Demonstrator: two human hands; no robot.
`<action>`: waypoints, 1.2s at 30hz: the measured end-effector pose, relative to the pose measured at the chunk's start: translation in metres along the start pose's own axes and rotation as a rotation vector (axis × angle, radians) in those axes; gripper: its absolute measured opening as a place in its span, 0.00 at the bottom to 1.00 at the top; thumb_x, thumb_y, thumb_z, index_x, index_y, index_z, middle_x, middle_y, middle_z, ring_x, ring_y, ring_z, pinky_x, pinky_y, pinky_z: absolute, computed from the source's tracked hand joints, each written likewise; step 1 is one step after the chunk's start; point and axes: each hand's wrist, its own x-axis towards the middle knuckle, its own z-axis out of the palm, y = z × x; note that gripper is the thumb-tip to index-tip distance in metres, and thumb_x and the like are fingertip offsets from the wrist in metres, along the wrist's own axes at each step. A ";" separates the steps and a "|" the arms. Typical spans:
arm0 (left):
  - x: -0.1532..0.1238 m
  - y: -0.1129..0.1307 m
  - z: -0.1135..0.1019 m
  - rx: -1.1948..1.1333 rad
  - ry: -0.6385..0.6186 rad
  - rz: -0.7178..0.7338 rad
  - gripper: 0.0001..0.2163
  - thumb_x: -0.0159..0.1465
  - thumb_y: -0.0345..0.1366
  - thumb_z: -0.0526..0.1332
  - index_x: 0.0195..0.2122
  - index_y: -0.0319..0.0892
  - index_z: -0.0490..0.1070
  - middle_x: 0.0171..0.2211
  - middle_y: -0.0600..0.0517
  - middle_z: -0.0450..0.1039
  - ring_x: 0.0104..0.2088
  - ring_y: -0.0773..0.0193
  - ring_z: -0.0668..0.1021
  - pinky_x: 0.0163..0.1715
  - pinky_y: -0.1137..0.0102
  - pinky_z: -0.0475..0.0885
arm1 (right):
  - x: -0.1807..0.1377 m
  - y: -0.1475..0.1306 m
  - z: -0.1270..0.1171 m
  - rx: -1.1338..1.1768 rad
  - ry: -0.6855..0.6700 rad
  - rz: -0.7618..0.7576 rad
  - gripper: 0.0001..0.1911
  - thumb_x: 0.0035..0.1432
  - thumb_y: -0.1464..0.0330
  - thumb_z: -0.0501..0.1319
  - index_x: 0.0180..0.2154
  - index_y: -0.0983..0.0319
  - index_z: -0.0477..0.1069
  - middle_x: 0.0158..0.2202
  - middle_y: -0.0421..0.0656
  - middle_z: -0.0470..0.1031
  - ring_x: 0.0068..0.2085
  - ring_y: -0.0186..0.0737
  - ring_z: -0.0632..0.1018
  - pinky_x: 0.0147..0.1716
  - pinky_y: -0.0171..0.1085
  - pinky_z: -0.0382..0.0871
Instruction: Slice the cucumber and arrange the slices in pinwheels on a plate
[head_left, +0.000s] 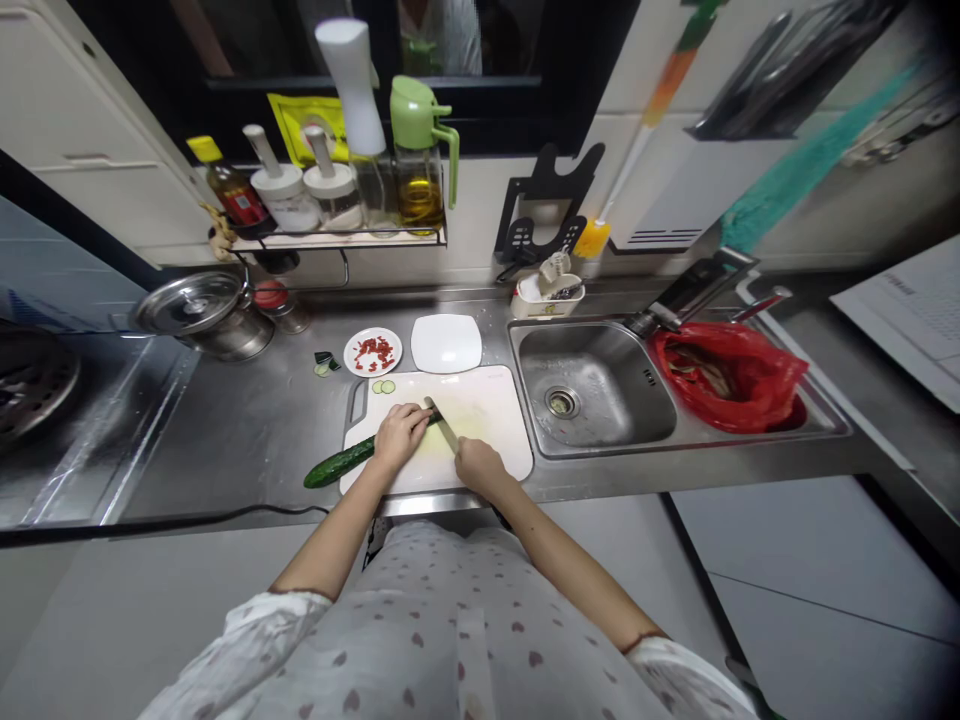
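A long green cucumber [337, 465] lies across the left edge of a white cutting board [487, 405] on the steel counter. My left hand [400, 432] is closed over the cucumber's right end, pressing it to the board. My right hand [478, 466] grips the handle of a knife [442, 425], whose blade rests against the cucumber just beside my left fingers. Two cucumber slices [383, 387] lie at the board's far left corner.
Behind the board sit a small plate of chopped red chili [373, 352] and a white square plate [446, 343]. A sink [592, 395] lies right, with a red bag [731, 375] beside it. A lidded pot [202, 312] stands left. A condiment rack [337, 235] hangs behind.
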 end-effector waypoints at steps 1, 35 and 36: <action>0.000 0.000 0.000 -0.001 -0.001 0.001 0.13 0.68 0.40 0.54 0.45 0.48 0.78 0.41 0.49 0.75 0.42 0.59 0.72 0.43 0.65 0.70 | 0.001 0.000 0.001 -0.002 0.002 0.000 0.16 0.62 0.74 0.49 0.48 0.65 0.70 0.44 0.54 0.77 0.46 0.46 0.78 0.41 0.38 0.67; -0.002 -0.002 0.002 0.004 0.001 -0.006 0.13 0.68 0.40 0.55 0.47 0.48 0.77 0.42 0.49 0.75 0.42 0.59 0.72 0.44 0.65 0.70 | 0.017 -0.011 0.005 0.028 -0.001 0.022 0.18 0.62 0.75 0.50 0.50 0.65 0.70 0.46 0.55 0.77 0.49 0.47 0.77 0.43 0.37 0.68; -0.002 -0.003 0.002 0.003 0.001 -0.007 0.13 0.68 0.40 0.55 0.47 0.48 0.77 0.42 0.49 0.75 0.42 0.59 0.72 0.45 0.65 0.70 | 0.018 -0.012 0.005 0.029 0.002 0.020 0.18 0.62 0.75 0.50 0.50 0.65 0.70 0.46 0.54 0.77 0.49 0.47 0.77 0.43 0.38 0.68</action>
